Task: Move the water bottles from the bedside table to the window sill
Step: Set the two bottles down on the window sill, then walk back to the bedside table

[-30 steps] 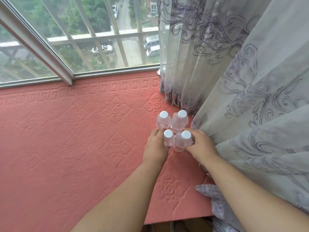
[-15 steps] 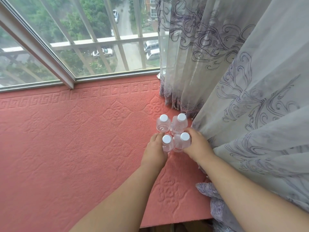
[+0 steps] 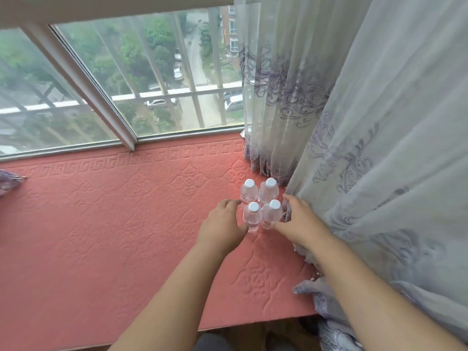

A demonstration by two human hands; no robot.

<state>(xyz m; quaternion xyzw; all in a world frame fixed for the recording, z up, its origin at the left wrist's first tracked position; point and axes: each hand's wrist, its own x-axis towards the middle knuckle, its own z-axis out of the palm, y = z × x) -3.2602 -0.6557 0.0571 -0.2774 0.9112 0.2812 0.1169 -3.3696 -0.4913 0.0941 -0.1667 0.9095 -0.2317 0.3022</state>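
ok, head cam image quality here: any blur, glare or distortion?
Head view: soft even daylight, no hard shadows or glare; wide-angle bends the window frame; the scene through the glass looks hazy; bottles and both hands (left, right) sharp.

No legible text, labels, brands or numbers anywhere in view
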